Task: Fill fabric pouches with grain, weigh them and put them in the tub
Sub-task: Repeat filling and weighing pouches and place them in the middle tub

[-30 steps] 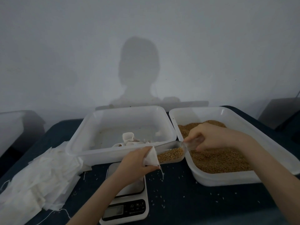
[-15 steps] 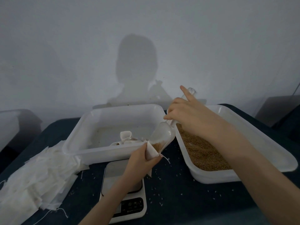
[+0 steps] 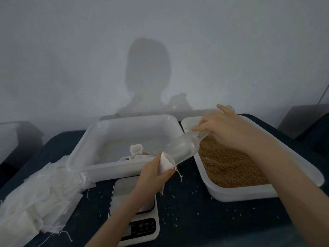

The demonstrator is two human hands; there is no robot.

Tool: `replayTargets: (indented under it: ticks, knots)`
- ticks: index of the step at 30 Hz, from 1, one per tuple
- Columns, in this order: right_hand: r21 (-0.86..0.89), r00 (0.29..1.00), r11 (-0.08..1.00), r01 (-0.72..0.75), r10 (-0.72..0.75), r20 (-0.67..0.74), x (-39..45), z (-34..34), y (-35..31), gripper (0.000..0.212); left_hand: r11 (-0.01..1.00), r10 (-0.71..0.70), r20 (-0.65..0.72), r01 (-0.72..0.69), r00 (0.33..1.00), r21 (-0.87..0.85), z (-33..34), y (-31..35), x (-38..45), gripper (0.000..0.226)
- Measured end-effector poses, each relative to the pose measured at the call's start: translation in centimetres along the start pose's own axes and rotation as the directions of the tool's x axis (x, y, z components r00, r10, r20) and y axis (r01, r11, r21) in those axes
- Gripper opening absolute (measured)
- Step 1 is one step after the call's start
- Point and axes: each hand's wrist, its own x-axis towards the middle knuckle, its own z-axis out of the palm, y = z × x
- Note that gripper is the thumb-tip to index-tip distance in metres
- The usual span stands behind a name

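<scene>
**Scoop tipped into pouch above the scale**

On the dark surface (image 3: 187, 220), the grain tray (image 3: 231, 193) sits right of the tub (image 3: 106, 168). The right hand (image 3: 226, 129) grips the clear scoop (image 3: 179, 150), mouth inside the pouch (image 3: 164, 165) clasped by the left hand (image 3: 153, 173).

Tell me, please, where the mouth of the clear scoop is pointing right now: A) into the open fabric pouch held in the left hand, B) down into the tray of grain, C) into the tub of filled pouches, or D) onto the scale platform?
A: the right hand tilts the clear scoop so its mouth sits in the pouch gripped by the left hand.
</scene>
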Motion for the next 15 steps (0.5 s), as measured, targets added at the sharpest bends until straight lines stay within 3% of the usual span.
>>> replayTargets:
  ticks: [2, 5, 7, 12, 15]
  knots:
    - [0.204, 0.998, 0.977, -0.059, 0.056, 0.022, -1.1, 1.4, 2.0, 0.048, 1.000, 0.027, 0.034, -0.027, 0.999, -0.004, -0.1, 0.2, 0.0, 0.024]
    - [0.579, 0.982, 0.794, -0.186, 0.165, 0.091, -3.7, 2.9, 4.9, 0.043, 0.999, 0.048, 0.057, -0.049, 0.997, 0.019, -0.2, 0.3, -0.1, 0.026]
    - [0.638, 0.964, 0.725, -0.260, 0.236, 0.124, -5.3, 3.9, 6.6, 0.042, 0.998, 0.050, 0.063, -0.053, 0.997, 0.041, -0.1, 0.3, -0.1, 0.023]
    - [0.411, 0.857, 0.755, -0.510, 0.406, 0.318, -7.5, 7.1, 9.9, 0.035, 0.996, 0.040, 0.080, -0.046, 0.996, 0.075, 0.4, 0.5, 0.2, 0.023]
    - [0.157, 0.819, 0.837, -0.525, 0.445, 0.363, -7.6, 9.5, 10.7, 0.034, 0.996, 0.043, 0.099, -0.051, 0.994, 0.076, 1.0, 0.4, 0.3, 0.021]
